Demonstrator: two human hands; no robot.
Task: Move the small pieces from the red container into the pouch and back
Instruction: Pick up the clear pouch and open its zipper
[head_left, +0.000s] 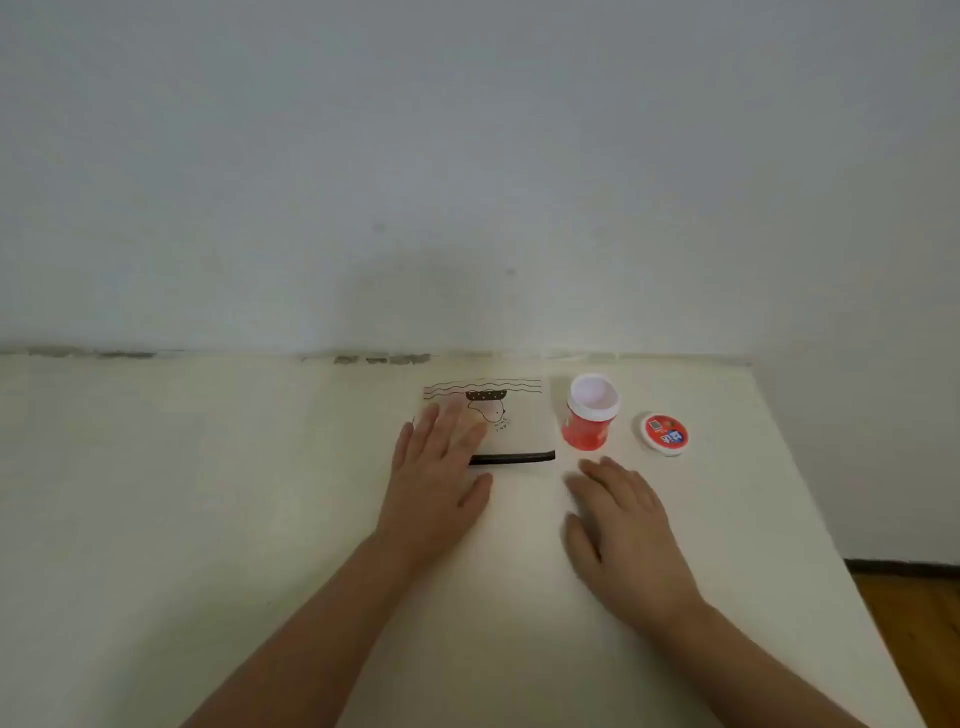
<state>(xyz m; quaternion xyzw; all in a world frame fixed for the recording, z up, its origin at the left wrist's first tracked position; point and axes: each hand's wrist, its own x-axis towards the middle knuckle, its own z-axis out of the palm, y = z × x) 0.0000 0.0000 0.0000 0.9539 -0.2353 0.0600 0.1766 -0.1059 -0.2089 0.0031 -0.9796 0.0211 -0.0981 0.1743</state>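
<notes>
A cream pouch with a drawn figure and a dark zipper along its near edge lies flat on the table near the wall. My left hand rests on its left part with straight fingers. Right of the pouch stands the red container, upright and uncapped, its white rim showing; I cannot see what is inside. Its red-and-white lid lies flat farther right. My right hand lies flat on the table just in front of the container, holding nothing. No small pieces are visible.
The cream table meets a white wall at the back. Its right edge runs diagonally past the lid, with wooden floor below.
</notes>
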